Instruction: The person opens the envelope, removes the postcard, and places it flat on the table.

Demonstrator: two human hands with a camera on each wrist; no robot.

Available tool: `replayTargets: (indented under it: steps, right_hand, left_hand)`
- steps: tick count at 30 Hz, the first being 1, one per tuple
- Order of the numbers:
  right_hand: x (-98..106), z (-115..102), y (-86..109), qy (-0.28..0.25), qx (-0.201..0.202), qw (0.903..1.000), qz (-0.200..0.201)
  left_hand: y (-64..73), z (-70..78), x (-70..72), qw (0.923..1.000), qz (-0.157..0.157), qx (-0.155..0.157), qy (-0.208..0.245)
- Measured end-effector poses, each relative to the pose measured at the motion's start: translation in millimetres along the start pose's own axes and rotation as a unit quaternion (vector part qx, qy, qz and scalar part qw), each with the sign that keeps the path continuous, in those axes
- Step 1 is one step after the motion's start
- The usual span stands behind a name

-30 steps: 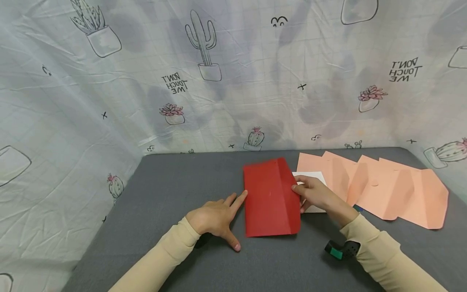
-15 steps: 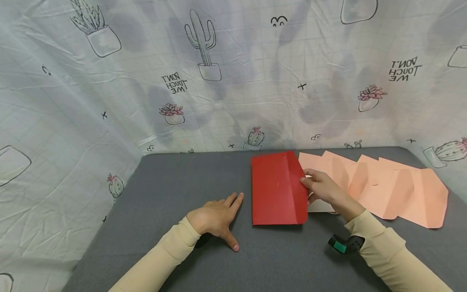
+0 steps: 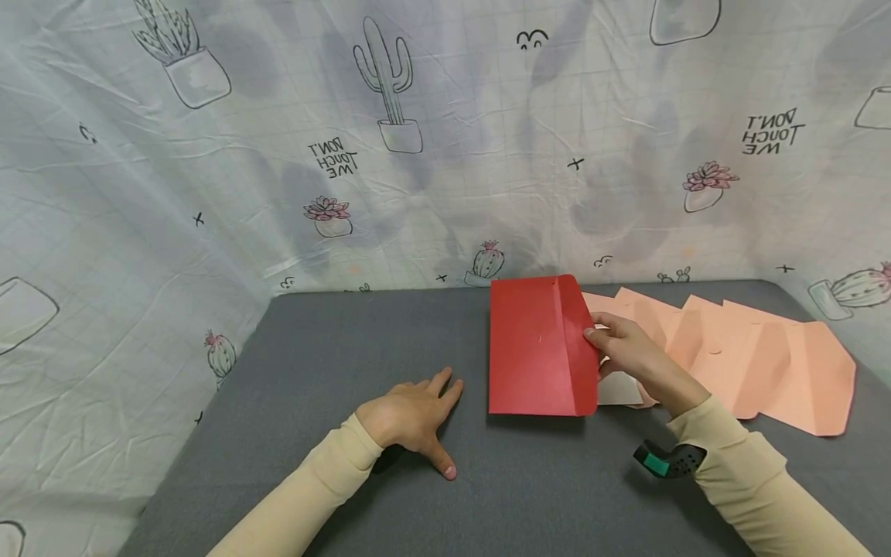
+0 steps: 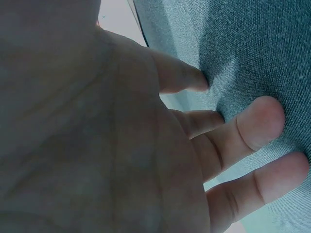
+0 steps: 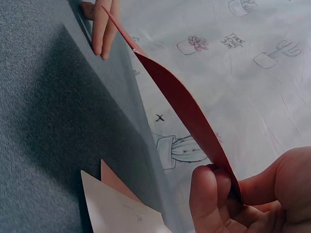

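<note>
My right hand (image 3: pixel 636 357) pinches the right-hand flap of a red envelope (image 3: pixel 529 348) between thumb and fingers. In the right wrist view the red envelope (image 5: pixel 180 99) is seen nearly edge-on, raised over the table with its shadow below. My left hand (image 3: pixel 411 418) rests on the grey table with its fingers spread, left of the envelope and apart from it. The left wrist view shows the left palm (image 4: pixel 121 136) with fingertips at the cloth. Beneath the right hand lies a white paper (image 3: pixel 618 391), partly covered by the envelope and the hand.
Several peach envelopes (image 3: pixel 773 363) with raised flaps overlap in a row at the right of the grey table (image 3: pixel 348 340). A patterned curtain (image 3: pixel 445 155) hangs behind the table and along its left side. A black band with a green patch (image 3: pixel 656 464) hangs at the right wrist.
My right hand has lifted the red envelope and carried it up and to the right, toward the peach row. The left hand no longer touches its edge and stays in place.
</note>
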State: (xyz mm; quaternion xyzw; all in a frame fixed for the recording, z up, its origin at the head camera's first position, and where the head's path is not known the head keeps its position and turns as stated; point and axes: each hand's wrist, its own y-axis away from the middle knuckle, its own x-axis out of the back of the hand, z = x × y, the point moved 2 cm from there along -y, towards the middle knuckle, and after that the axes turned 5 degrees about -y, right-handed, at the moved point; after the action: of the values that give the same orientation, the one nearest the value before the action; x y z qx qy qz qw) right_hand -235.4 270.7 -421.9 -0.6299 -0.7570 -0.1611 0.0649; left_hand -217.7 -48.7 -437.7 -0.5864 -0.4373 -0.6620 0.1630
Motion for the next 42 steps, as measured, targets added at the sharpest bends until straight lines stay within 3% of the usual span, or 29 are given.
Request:
replayTargets:
  steps: [17,30,37,42]
  right_hand:
    - [24.7,18.1,-9.6,0.027,-0.002,0.998,0.057]
    - [37.5,31.3,-16.6,0.044,-0.019,0.9959,0.077]
    - [39.9,35.7,-17.0,0.032,-0.033,0.9969,0.065]
    - [41.0,40.4,-19.7,0.062,-0.028,0.9952,0.071]
  left_hand:
    - [-1.5,0.9,-0.1,1.0,-0.002,0.004,-0.008]
    - [-1.5,1.5,-0.7,0.9999,-0.006,0.006,-0.009]
    - [-1.4,1.6,0.7,1.0,-0.001,0.004,-0.007]
    - [-1.0,2.0,1.1,0.9999,-0.003,0.006,-0.007]
